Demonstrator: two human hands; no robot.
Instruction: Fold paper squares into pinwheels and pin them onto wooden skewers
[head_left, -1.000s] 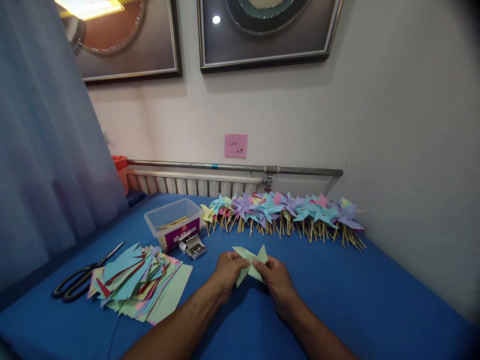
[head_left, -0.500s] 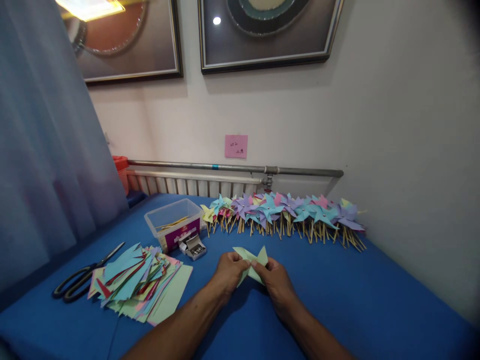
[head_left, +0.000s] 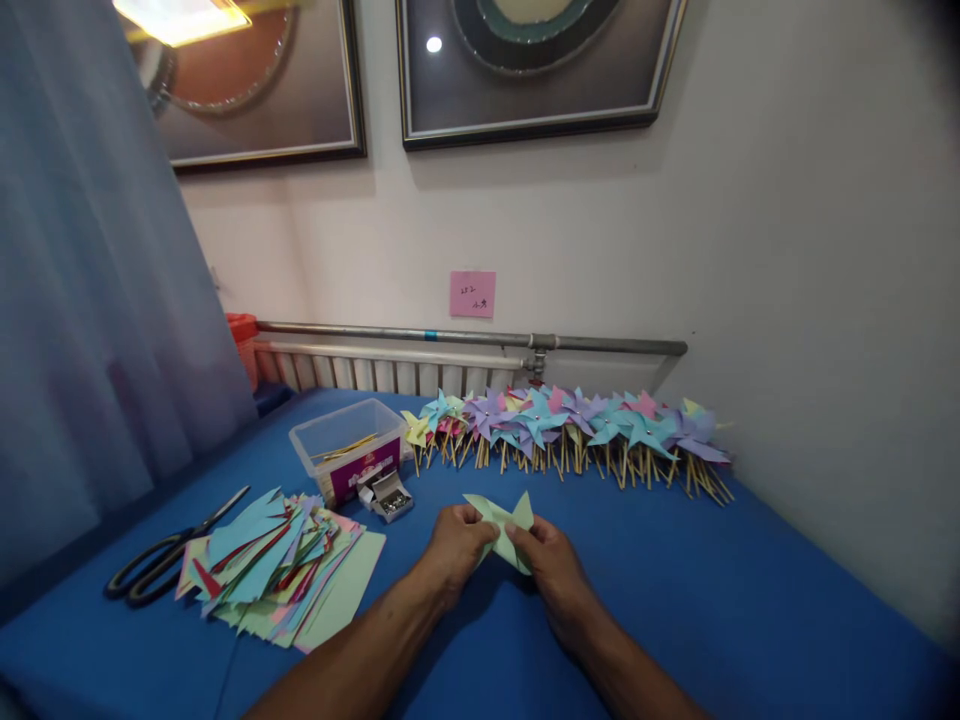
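Observation:
Between both hands is a pale green paper pinwheel (head_left: 504, 517), its pointed corners sticking up and its blades folded toward the middle. My left hand (head_left: 459, 545) pinches its left side, thumb on top. On the right side, my right hand (head_left: 553, 560) grips the paper, its thumb pressing near the centre. The fingers under the paper are hidden. Beyond the left hand sits a small open box of metal pins (head_left: 391, 497). To the left lies a pile of cut coloured paper sheets (head_left: 277, 565).
Black-handled scissors (head_left: 169, 550) lie left of the paper pile. A clear plastic tub (head_left: 346, 450) with thin sticks (head_left: 345, 447) stands behind the pin box. Finished pinwheels on sticks (head_left: 562, 425) line the back of the blue-covered table (head_left: 712, 600), near the wall and radiator (head_left: 390, 375).
My thumbs have moved slightly apart on the green paper, so a little more of its middle shows. Both hands keep their hold, and everything else stays put.

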